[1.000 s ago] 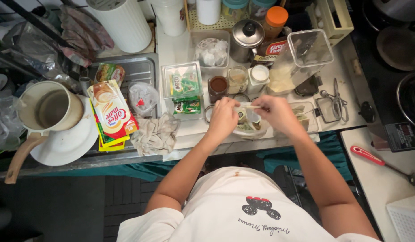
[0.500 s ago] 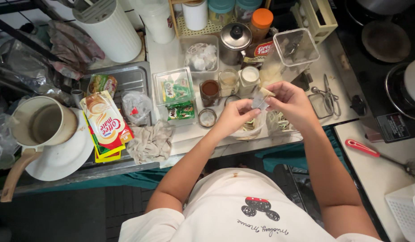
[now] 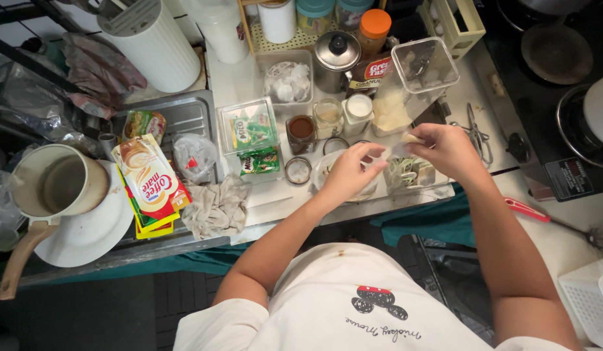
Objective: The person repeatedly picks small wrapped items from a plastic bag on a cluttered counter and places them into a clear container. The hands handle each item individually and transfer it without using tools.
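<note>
- Small sachet (image 3: 394,151) pinched at opposite ends, held above the clear bowl (image 3: 327,166).
- Left hand (image 3: 349,172) fingertips closed on its near end; right hand (image 3: 444,151) closed on the far end.
- Advisable: grip tight beside the tear line, keep the opening over the bowl.
- Brown-powder jar (image 3: 301,133) just beyond the fingers.

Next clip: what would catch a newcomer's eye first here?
Both hands meet mid-counter: the left hand and right hand pinch a small pale sachet between them, above a clear tub of packets. Far left, a big cream pot sits on a white plate, beside a red-and-white creamer pouch. An orange-lidded jar stands out at the back.
</note>
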